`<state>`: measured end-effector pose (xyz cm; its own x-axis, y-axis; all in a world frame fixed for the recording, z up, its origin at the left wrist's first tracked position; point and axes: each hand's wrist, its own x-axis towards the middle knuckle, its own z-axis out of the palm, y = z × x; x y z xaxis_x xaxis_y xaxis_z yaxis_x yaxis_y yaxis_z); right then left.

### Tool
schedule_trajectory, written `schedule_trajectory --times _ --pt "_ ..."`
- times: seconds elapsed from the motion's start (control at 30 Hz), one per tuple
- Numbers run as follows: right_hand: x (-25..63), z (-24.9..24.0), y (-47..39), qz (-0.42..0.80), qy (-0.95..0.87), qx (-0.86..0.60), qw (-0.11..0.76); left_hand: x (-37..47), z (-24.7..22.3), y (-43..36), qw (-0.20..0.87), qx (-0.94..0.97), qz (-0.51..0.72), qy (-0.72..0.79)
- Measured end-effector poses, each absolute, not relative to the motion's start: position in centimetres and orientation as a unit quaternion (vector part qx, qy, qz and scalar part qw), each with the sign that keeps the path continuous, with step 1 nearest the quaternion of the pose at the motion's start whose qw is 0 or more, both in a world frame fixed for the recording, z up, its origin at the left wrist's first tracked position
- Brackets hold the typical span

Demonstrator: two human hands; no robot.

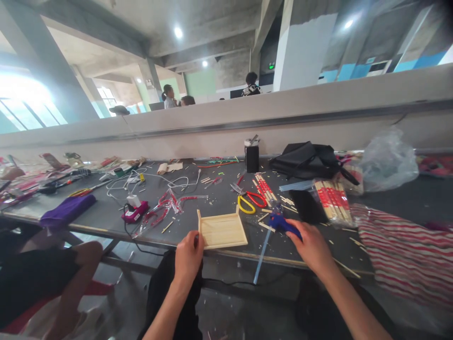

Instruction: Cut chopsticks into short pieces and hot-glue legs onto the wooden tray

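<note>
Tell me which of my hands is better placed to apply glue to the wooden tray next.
Probably your right hand: it holds the blue glue gun, to the right of the wooden tray. Your left hand holds the tray's left side.

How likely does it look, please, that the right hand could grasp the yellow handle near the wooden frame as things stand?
Probably not straight away: the right hand grips the blue glue gun, though the yellow handle lies uncovered nearby.
</note>
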<state>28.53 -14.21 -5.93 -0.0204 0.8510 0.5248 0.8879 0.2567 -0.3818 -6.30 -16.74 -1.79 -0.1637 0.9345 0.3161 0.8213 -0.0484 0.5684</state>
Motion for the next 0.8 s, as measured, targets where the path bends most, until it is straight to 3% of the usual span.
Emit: schedule_trajectory --times 0.37,0.5,0.57,0.8 --pt "26.4 -3.0 -16.1 0.053 -0.623 -0.634 0.455 -6.0 1.8 -13.7 0.05 0.619 0.439 0.65" --pt "22.9 -0.2 -16.6 0.195 -0.605 -0.593 0.495 -4.6 2.6 -11.6 0.05 0.626 0.465 0.624" --pt "21.0 1.0 -15.9 0.322 -0.591 -0.549 0.495 -4.0 2.8 -10.5 0.052 0.633 0.477 0.607" --pt "18.8 3.1 -11.5 0.421 -0.558 -0.48 0.53 -2.4 2.8 -7.2 0.055 0.647 0.529 0.547"
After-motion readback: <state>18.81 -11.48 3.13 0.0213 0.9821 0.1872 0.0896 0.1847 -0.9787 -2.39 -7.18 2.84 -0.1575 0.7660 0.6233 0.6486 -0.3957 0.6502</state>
